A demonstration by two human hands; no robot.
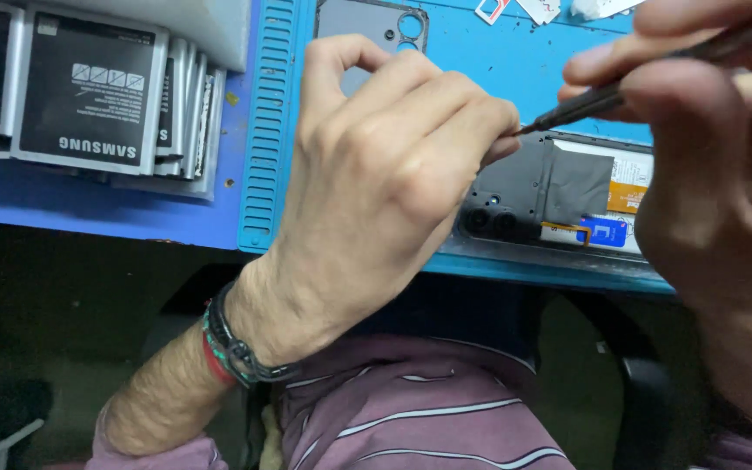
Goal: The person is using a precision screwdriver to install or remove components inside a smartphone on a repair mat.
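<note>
My curled left hand (385,165) steadies the flat opened phone (559,196); my right hand (707,130) pinches a slim dark screwdriver (646,78), tip down.

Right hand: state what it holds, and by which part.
The right hand holds a thin dark screwdriver, pinched along its shaft by the fingers; its tip meets the left hand fingertips above the opened phone.

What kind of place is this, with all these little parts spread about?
Most likely a phone repair bench. An opened phone lies on a blue ribbed work mat, the right hand works it with a thin dark tool beside the left hand, and phone batteries are stacked nearby.
</note>
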